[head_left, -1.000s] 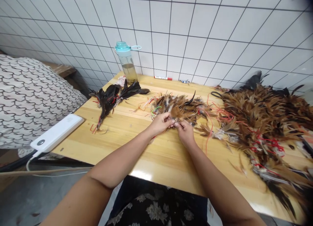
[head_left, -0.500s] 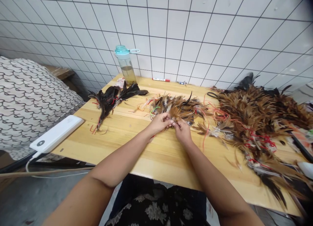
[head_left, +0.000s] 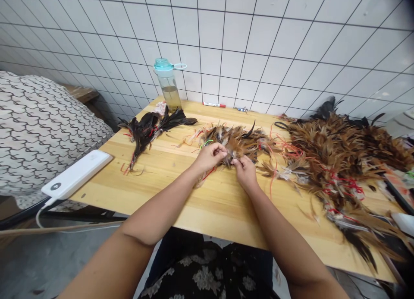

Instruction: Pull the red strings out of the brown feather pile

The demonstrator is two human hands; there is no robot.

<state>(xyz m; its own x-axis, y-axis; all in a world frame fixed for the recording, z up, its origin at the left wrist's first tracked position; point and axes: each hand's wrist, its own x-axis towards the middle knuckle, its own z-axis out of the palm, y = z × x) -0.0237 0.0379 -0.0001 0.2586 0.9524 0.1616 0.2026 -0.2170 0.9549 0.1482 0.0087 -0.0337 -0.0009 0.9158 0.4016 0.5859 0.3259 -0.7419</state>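
Both hands work at a heap of brown feathers (head_left: 247, 139) in the middle of the wooden table (head_left: 155, 178). My left hand (head_left: 210, 156) has thumb and fingers pinched together at the heap's near left side, against the feathers. Slightly apart from it, my right hand (head_left: 246, 170) pinches the lower end of a small feather tuft (head_left: 235, 150). What exactly lies between the fingertips is too small to make out clearly. Red threads (head_left: 274, 169) trail out of the heap to the right. A bit of green thread (head_left: 207, 143) shows beside my left hand.
A large pile of brown feathers (head_left: 333, 148) covers the right side. Black feathers (head_left: 145, 128) lie at the left, before a water bottle (head_left: 171, 89). A white power bank (head_left: 77, 171) with a cable sits on the left edge. A marker (head_left: 213, 105) lies by the tiled wall.
My hands have come slightly apart: they were together at the fingertips, and now the right has shifted a little to the right, with the feather tuft between them.
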